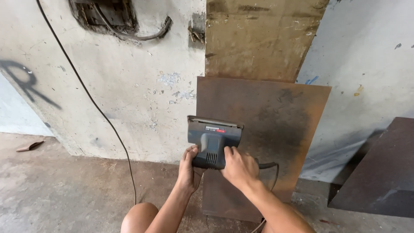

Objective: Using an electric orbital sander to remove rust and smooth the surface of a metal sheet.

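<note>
Both the left hand (pixel 189 169) and right hand (pixel 239 167) are wrapping their fingers around a grey sander (pixel 214 141), pressing it against the rusty sheet (pixel 276 125) beyond the fingers.

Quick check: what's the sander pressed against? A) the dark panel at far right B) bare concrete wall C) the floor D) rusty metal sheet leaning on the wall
D: both hands, left hand and right hand, hold the grey sander flat against the rusty metal sheet that leans on the wall.
</note>
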